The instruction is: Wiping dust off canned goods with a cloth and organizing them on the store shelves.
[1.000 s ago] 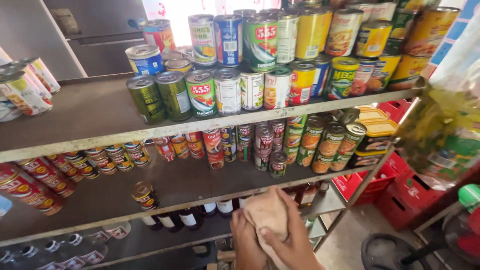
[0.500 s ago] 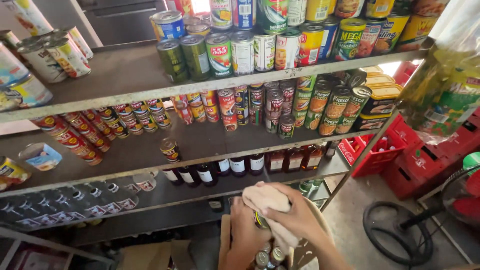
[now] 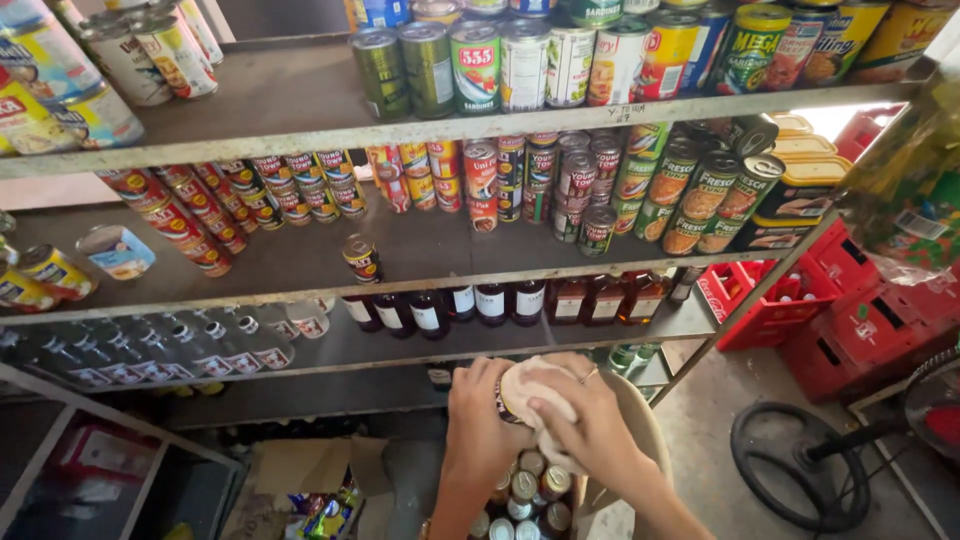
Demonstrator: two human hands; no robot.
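Two hands work together low in our view: our left hand (image 3: 483, 425) is wrapped around a small can (image 3: 506, 400), and our right hand (image 3: 590, 425) presses a pale cloth (image 3: 535, 385) over its top. Just below them sit more cans (image 3: 525, 490); above and beyond, metal shelves (image 3: 300, 120) carry tins

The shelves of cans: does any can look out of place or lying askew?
Yes. On the middle shelf, one small can stands alone, apart from the rows, and a pale blue can lies on its side at the left. The other cans stand upright in rows.
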